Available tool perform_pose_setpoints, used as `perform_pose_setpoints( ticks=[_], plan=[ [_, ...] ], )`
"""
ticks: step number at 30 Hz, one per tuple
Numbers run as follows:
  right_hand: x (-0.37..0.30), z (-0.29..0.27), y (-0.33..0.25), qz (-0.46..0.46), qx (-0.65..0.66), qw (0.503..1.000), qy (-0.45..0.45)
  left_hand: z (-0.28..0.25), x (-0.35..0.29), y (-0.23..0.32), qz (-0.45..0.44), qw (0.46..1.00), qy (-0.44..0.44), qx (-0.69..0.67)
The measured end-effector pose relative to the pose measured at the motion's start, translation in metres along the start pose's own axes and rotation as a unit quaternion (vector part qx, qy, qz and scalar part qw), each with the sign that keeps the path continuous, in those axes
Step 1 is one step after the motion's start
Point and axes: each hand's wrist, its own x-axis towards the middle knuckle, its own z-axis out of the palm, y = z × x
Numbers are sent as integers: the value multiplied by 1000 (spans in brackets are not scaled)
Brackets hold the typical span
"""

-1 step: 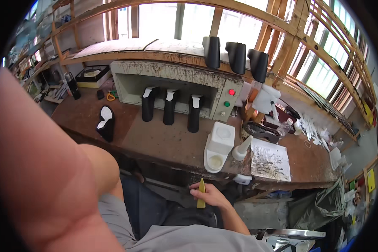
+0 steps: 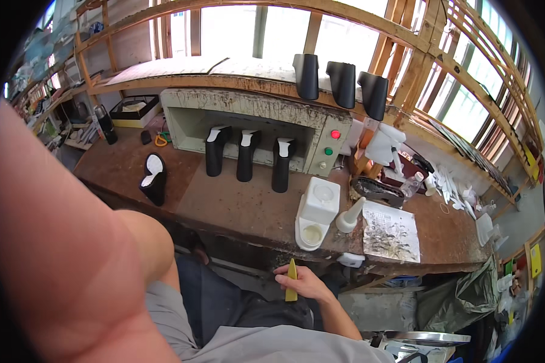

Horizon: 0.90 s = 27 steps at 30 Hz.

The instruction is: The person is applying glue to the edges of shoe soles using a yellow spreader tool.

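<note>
My right hand [image 2: 306, 282] is closed round a narrow yellow tapered tool [image 2: 292, 281], low in front of my lap and just short of the bench's front edge. The tool points upward, away from me. My left arm [image 2: 66, 242] is raised and bent, filling the left side of the picture very close up; its hand lies outside the view. On the bench, nearest my left arm, is a black boot-shaped piece [image 2: 154, 179] with a white sole-shaped face. Forward of the right hand stands a white plastic glue pot [image 2: 317, 204] with a round cup at its front.
The brown bench [image 2: 242, 199] carries an open metal heater box [image 2: 236, 100] with lit buttons; three black boot-shaped pieces [image 2: 245, 157] stand at its opening. A white nozzle bottle [image 2: 349, 218], a stained paper sheet [image 2: 390, 233] and a black brush [image 2: 378, 189] lie right. Black shafts [image 2: 342, 85] line the shelf.
</note>
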Motion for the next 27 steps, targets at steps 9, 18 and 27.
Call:
perform_pose_setpoints(
  ticks=[9, 18, 27],
  plan=[
    [9, 1, 11, 15, 4, 1000, 14, -6, -14, 2, -23, 1000, -7, -9],
    [9, 1, 11, 21, -10, 1000, -15, -7, -36, 10, -59, 998, -1, -14],
    [3, 3, 11, -3, 16, 1000, -1, -18, -119, 58, -161, 986, 16, -31]
  ],
)
